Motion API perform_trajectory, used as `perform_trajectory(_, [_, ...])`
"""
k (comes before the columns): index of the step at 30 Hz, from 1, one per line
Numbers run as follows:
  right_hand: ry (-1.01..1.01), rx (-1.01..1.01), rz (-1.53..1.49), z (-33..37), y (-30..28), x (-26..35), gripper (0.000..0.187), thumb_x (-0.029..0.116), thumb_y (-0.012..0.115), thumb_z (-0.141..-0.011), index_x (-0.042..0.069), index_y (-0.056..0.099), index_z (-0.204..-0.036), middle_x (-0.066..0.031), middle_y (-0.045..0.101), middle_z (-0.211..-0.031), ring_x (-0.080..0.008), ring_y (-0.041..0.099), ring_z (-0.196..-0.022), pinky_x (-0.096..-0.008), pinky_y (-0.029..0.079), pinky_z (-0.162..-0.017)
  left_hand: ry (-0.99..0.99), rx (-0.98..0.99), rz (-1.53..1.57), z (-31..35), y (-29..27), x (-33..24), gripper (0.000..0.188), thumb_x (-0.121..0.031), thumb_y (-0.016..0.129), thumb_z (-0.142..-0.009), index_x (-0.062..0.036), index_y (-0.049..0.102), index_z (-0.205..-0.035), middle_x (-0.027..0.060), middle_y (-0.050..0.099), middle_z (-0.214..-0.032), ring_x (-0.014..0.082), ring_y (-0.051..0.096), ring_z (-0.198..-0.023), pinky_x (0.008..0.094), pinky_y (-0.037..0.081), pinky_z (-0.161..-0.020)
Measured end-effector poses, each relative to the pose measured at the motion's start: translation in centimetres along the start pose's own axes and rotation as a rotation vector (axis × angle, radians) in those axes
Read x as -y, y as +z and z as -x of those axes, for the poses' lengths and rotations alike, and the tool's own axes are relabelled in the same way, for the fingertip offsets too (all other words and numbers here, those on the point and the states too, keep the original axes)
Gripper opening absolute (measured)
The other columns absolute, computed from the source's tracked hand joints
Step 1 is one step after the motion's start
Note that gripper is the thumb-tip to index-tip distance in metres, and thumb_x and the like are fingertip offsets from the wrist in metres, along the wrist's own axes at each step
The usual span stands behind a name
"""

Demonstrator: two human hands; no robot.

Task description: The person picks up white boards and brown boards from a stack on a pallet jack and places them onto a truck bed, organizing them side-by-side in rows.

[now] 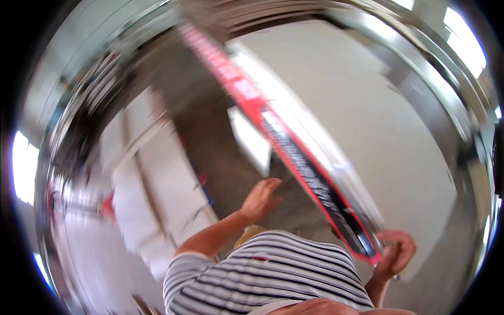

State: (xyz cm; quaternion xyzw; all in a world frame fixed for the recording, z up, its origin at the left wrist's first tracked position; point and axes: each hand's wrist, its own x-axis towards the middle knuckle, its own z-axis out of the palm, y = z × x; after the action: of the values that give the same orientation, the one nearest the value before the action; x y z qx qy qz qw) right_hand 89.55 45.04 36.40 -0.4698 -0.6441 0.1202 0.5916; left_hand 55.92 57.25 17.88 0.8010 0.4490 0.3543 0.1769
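Note:
A long, narrow carton [294,149], red and black with a white side, slants from the far left down to the near right. My right hand [398,253] is at its near end, the fingers curled round the corner. Left of the carton and apart from it, my left hand [260,200] is held in front of my body, empty, its fingers stretched and the thumb away from them. Motion blurs the carton, most of all at its far end, and I cannot tell whether it rests on anything.
A large pale board [367,115] lies to the right, beyond the carton. White flat panels or cartons [163,173] are stacked at the left. A smaller white panel [249,137] shows between them and the carton, above the brown floor [210,123].

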Motion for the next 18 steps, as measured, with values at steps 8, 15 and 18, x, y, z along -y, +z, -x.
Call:
perform_trajectory(8, [0.517,0.85,-0.303,-2.9,27.2,-6.5,0.02,0.009,0.05,-0.098,-0.006,0.055,-0.111,-0.016,0.066,-0.088,-0.0181,0.065,-0.073,-0.0277,0.052,-0.071,-0.773,0.465,-0.056,19.5,-2.0,11.4,0.059,-0.035,0.06,-0.087,-0.0132,0.04,-0.139,0.0193,0.047,-0.125,0.0401,0.05,-0.119,0.0502,0.046,-0.095])
perform_trajectory(15, [0.834,1.324,-0.501,-1.3,51.9,-8.2,0.029,0.025,0.051,-0.1,-0.001,0.057,-0.11,-0.0137,0.067,-0.094,-0.0196,0.067,-0.079,-0.03,0.054,-0.076,-1.2,0.145,0.052,25.4,-14.3,17.3,0.045,-0.044,0.053,-0.092,-0.0126,0.052,-0.125,0.0181,0.057,-0.118,0.0412,0.056,-0.11,0.051,0.048,-0.09])
perform_trajectory(18, [0.974,1.45,-0.528,-1.0,62.4,-7.8,0.028,0.028,0.051,-0.1,0.001,0.058,-0.107,-0.0121,0.066,-0.095,-0.0184,0.066,-0.082,-0.0304,0.054,-0.076,-1.307,-0.013,0.023,30.4,-14.6,20.3,0.045,-0.043,0.055,-0.091,-0.0104,0.055,-0.122,0.0212,0.06,-0.113,0.0418,0.059,-0.105,0.05,0.049,-0.088])
